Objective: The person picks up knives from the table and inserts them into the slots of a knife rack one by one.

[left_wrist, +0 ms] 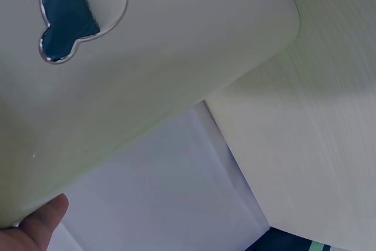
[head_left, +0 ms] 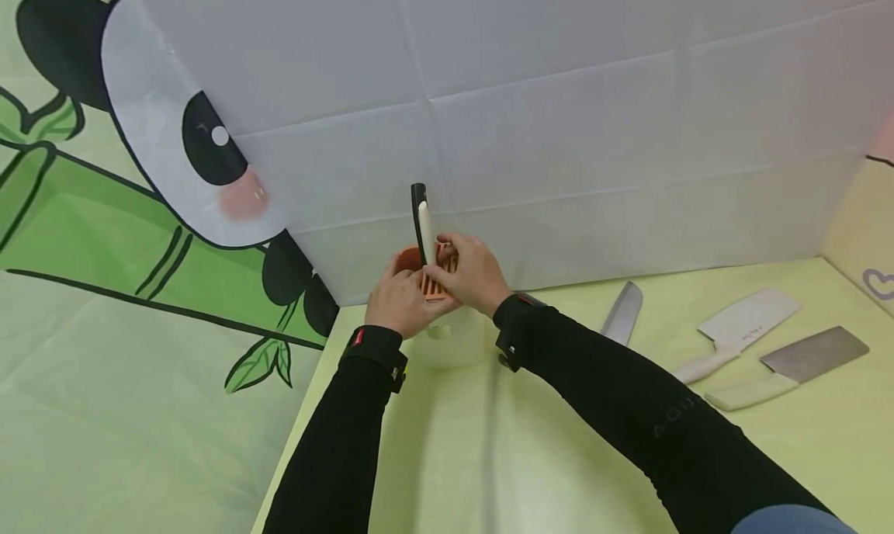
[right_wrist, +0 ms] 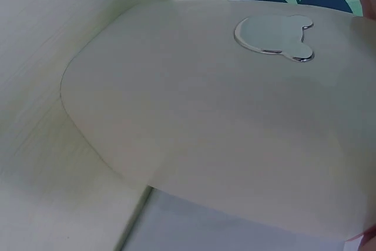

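Note:
A cream knife holder [head_left: 457, 346] with an orange slotted top [head_left: 434, 292] stands near the back wall in the head view. A black handle [head_left: 417, 195] and a white handle [head_left: 427, 235] stick up from it. My left hand [head_left: 401, 301] grips the holder's upper left side, a fingertip [left_wrist: 54, 208] showing at its edge in the left wrist view. My right hand [head_left: 478, 276] holds the upper right, thumb and fingers bent over the orange top beside the white handle. A shiny-rimmed bear-shaped window [right_wrist: 273, 36] marks the holder's side. The blades are hidden.
To the right on the pale yellow table [head_left: 559, 456] lie two cleavers [head_left: 750, 317], [head_left: 813, 355] with pale handles. Another knife blade [head_left: 624, 314] shows partly behind my right sleeve. A white wall covering [head_left: 559, 130] rises behind the holder; the table's left edge is close.

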`<state>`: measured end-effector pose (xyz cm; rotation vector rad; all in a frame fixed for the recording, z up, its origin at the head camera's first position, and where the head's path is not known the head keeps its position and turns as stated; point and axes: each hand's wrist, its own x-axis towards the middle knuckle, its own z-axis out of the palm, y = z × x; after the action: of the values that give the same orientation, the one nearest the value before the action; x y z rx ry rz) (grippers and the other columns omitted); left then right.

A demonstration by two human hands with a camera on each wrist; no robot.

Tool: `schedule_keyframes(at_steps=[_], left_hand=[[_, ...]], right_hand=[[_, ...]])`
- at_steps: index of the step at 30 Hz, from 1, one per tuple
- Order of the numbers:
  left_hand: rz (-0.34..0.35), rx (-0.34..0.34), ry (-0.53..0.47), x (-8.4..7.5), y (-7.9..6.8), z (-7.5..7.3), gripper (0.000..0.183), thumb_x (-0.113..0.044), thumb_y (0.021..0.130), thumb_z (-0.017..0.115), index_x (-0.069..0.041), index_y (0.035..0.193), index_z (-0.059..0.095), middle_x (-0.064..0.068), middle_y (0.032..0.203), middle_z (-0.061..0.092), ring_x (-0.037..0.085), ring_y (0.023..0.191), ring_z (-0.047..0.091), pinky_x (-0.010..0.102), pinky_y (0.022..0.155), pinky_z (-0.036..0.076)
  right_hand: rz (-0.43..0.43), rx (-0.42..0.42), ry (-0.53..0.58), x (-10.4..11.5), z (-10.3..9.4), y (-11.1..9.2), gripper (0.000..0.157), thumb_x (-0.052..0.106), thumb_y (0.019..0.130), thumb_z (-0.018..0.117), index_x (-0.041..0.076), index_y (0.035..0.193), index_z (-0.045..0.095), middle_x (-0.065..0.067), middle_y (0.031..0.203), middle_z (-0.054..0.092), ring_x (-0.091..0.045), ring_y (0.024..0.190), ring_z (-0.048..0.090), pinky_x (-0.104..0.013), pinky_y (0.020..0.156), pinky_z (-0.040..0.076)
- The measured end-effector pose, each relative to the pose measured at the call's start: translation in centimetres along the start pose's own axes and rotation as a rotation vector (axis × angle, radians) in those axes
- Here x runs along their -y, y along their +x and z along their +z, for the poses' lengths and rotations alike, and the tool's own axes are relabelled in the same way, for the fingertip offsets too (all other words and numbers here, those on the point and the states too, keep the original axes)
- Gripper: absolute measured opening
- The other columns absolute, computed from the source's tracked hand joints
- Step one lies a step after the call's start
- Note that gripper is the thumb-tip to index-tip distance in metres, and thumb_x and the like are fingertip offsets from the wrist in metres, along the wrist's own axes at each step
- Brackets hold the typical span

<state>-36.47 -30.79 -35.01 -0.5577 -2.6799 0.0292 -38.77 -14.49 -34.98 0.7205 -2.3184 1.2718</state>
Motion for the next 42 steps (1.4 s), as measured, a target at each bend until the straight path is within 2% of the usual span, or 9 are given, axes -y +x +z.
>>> schedule_keyframes(at_steps=[11, 15, 21, 26, 29, 34, 36, 38, 42], left_hand=[[-0.026, 0.03, -0.013, -0.2, 0.4, 0.2, 0.08, -0.078, 0.075, 0.05, -0.008, 0.11, 0.065, 0.006, 0.089, 0.069, 0.022, 0.107, 0.055, 0.034, 0.116, 0.008], [-0.023, 0.023, -0.03, -0.2, 0.3, 0.2, 0.08, -0.079, 0.075, 0.05, -0.007, 0.107, 0.066, 0.007, 0.085, 0.068, 0.024, 0.104, 0.056, 0.035, 0.116, 0.01], [0.005, 0.01, -0.003, 0.0, -0.2, 0.7, 0.076, -0.081, 0.077, 0.046, -0.01, 0.095, 0.067, 0.003, 0.074, 0.065, 0.023, 0.091, 0.059, 0.037, 0.116, 0.012], [0.023, -0.007, -0.016, -0.2, 0.4, 0.6, 0.072, -0.079, 0.077, 0.047, -0.011, 0.091, 0.066, 0.002, 0.075, 0.065, 0.024, 0.091, 0.059, 0.039, 0.116, 0.012], [0.015, -0.006, -0.031, -0.3, 0.7, 0.3, 0.074, -0.08, 0.076, 0.047, -0.01, 0.091, 0.065, 0.003, 0.075, 0.065, 0.025, 0.092, 0.058, 0.039, 0.116, 0.012], [-0.016, 0.008, -0.072, -0.5, 0.8, -0.1, 0.082, -0.086, 0.072, 0.043, -0.01, 0.093, 0.065, 0.004, 0.075, 0.066, 0.025, 0.096, 0.057, 0.037, 0.116, 0.014], [-0.034, 0.016, -0.083, -0.6, 0.7, -0.1, 0.084, -0.088, 0.071, 0.042, -0.011, 0.097, 0.065, 0.005, 0.077, 0.067, 0.026, 0.097, 0.056, 0.037, 0.115, 0.015], [-0.052, 0.019, -0.089, -0.7, 0.6, -0.1, 0.086, -0.087, 0.07, 0.043, -0.011, 0.103, 0.066, 0.006, 0.081, 0.068, 0.026, 0.099, 0.056, 0.036, 0.115, 0.016], [-0.049, 0.02, -0.087, -0.7, 0.5, -0.1, 0.087, -0.084, 0.072, 0.048, -0.008, 0.112, 0.064, 0.01, 0.084, 0.067, 0.027, 0.096, 0.057, 0.035, 0.115, 0.014]], right_hand=[[0.03, -0.034, 0.003, -0.9, 0.2, -0.5, 0.067, 0.042, 0.083, 0.07, 0.004, 0.132, 0.046, -0.003, 0.105, 0.063, -0.022, 0.104, 0.048, -0.041, 0.089, 0.046], [0.044, -0.045, 0.017, -1.0, 0.4, -0.6, 0.069, 0.045, 0.081, 0.071, 0.005, 0.132, 0.046, -0.004, 0.11, 0.062, -0.02, 0.104, 0.05, -0.037, 0.087, 0.048], [0.083, 0.001, 0.087, -1.3, 0.5, -1.2, 0.067, 0.048, 0.079, 0.072, 0.011, 0.13, 0.048, -0.002, 0.114, 0.059, -0.015, 0.1, 0.052, -0.032, 0.082, 0.05], [0.081, 0.012, 0.082, -1.5, -0.2, -1.2, 0.065, 0.048, 0.079, 0.072, 0.013, 0.129, 0.049, -0.002, 0.117, 0.057, -0.015, 0.101, 0.052, -0.031, 0.084, 0.049], [0.072, 0.054, 0.082, -1.6, -0.8, -1.1, 0.067, 0.05, 0.08, 0.07, 0.014, 0.132, 0.046, -0.001, 0.123, 0.055, -0.013, 0.103, 0.051, -0.03, 0.086, 0.048], [0.096, 0.157, 0.149, -1.5, -3.0, -2.2, 0.068, 0.054, 0.085, 0.062, 0.018, 0.139, 0.039, 0.0, 0.134, 0.047, -0.013, 0.115, 0.046, -0.035, 0.096, 0.043], [0.067, 0.181, 0.148, -1.5, -4.3, -3.3, 0.068, 0.054, 0.089, 0.057, 0.018, 0.142, 0.035, -0.002, 0.139, 0.043, -0.015, 0.122, 0.041, -0.037, 0.101, 0.039], [0.018, 0.195, 0.092, -2.0, -6.0, -4.9, 0.067, 0.053, 0.092, 0.052, 0.016, 0.143, 0.033, -0.004, 0.142, 0.041, -0.015, 0.126, 0.038, -0.037, 0.103, 0.036], [-0.065, 0.238, -0.035, -3.8, -10.7, -8.5, 0.059, 0.041, 0.094, 0.056, 0.011, 0.14, 0.036, -0.009, 0.136, 0.047, -0.021, 0.118, 0.047, -0.04, 0.096, 0.045]])
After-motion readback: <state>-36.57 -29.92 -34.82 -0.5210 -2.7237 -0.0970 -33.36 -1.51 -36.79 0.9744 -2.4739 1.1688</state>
